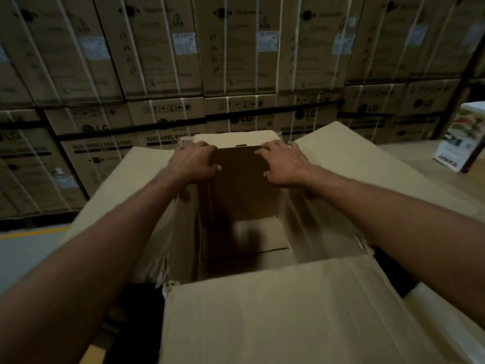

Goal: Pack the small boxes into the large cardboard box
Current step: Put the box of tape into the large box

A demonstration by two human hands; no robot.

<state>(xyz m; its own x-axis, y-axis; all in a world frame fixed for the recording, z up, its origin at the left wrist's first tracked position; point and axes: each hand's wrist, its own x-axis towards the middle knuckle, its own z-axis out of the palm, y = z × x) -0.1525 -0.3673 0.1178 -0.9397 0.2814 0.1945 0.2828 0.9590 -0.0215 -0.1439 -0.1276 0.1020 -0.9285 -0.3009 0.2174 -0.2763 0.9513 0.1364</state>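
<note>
A large cardboard box [275,311] stands open in front of me, its flaps spread outward. A small brown box [242,185] stands upright inside it against the far wall, its top at rim height. My left hand [195,162] grips the small box's upper left corner, fingers curled over the top edge. On the upper right corner my right hand [284,164] grips it the same way. Below the small box the large box's floor [252,235] is dim and blurred; what lies there I cannot make out.
A wall of stacked, strapped washing-machine cartons [236,61] fills the background. A white printed box [462,137] stands at the right on a pale surface. Grey floor with a yellow line [31,233] shows at the left. A pale flap or carton [451,324] lies at the lower right.
</note>
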